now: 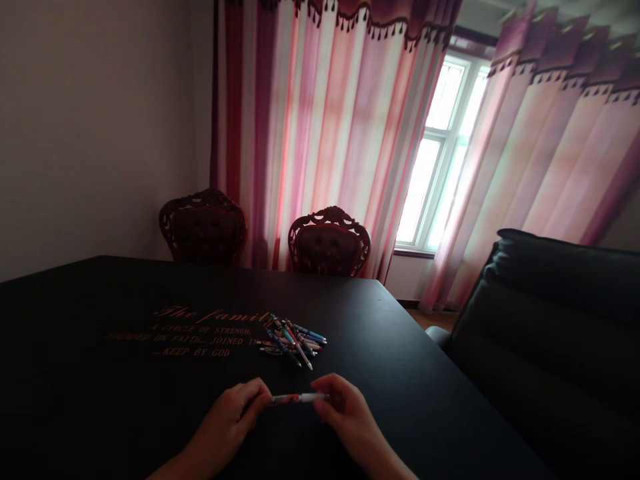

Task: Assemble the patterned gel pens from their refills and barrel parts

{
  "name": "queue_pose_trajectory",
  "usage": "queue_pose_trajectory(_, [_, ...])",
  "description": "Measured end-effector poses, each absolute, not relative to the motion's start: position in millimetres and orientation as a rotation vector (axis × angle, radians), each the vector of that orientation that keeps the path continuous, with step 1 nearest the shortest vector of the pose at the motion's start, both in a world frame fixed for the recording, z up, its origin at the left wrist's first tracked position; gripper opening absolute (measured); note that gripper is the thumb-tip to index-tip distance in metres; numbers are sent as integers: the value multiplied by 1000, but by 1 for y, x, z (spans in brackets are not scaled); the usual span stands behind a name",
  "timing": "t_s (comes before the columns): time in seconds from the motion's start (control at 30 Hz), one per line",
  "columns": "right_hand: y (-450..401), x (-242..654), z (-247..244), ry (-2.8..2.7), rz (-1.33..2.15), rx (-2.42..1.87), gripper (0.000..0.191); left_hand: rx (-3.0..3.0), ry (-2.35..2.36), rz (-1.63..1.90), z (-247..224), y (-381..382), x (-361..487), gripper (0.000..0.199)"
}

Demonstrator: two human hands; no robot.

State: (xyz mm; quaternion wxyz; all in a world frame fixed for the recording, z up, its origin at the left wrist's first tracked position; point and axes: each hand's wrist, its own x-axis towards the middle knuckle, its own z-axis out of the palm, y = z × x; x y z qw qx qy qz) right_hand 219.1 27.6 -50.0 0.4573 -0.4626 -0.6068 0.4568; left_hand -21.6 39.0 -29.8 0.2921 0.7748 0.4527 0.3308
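Pen, slim white-red plastic, is sitting pinched in left hand; right hand curling at white end, can't tell grip; multicoloured plastic pens lying heaped, unheld.

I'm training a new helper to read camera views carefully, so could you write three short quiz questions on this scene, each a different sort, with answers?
1. True or false: the pen at the left hand and right hand is nearer the camera than the pile of pens.

2. Multiple choice: how many carved-back chairs show beyond the dark table?
A) One
B) Two
C) Four

3. Fill in the blank: the last line of the lettering on the table reads "...KEEP BY ____".

Key: 1 true; 2 B; 3 GOD
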Motion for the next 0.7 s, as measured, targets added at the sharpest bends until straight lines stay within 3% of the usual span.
queue_pose_trajectory(0.33, [35,245,-38,-1432,1068,-1126,22,2002,1290,985,-31,42,-24,44])
queue_pose_trajectory(0.7, [40,272,-28,-1401,972,-1172,11,2210,1193,983,-22,38,-26,13])
